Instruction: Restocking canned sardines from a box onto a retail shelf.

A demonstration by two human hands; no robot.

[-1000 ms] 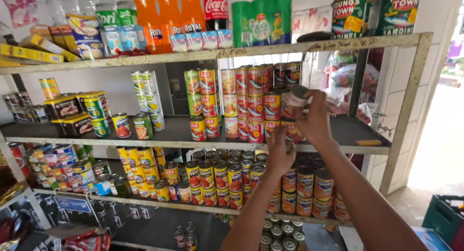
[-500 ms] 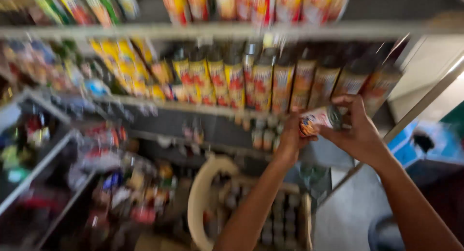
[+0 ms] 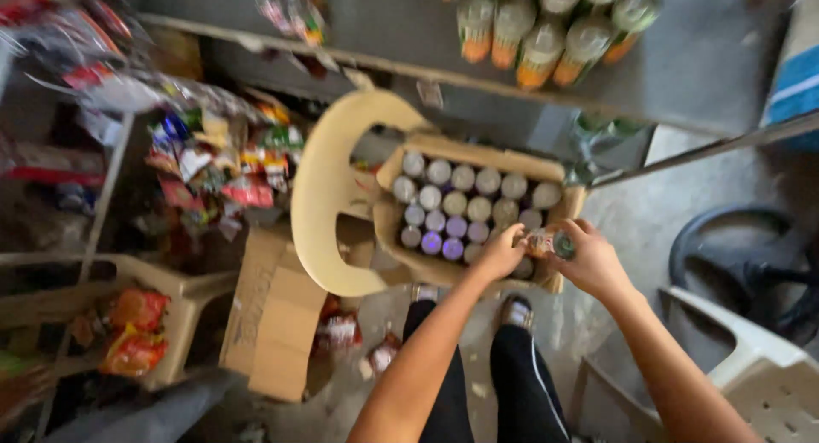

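Two hands share one small can in the head view, held out in front of me above the open cardboard box. My left hand is curled, its fingers bent around the near end of the can, and my right hand wraps the far end, fingers closed over its dark round top. Motion blur keeps me from telling how tightly either hand presses. The can lies roughly on its side between both hands, over the right front corner of the box. Inside the box stand rows of cans seen from above, most with pale lids and a few with purple ones nearer to me. The box rests on the seat of a tan plastic chair. Below my arms are my dark trousers and feet on the concrete floor. A flattened carton leans left of the chair, and packets of snacks crowd the racks beyond it. A shelf above carries bottles with orange bottoms.
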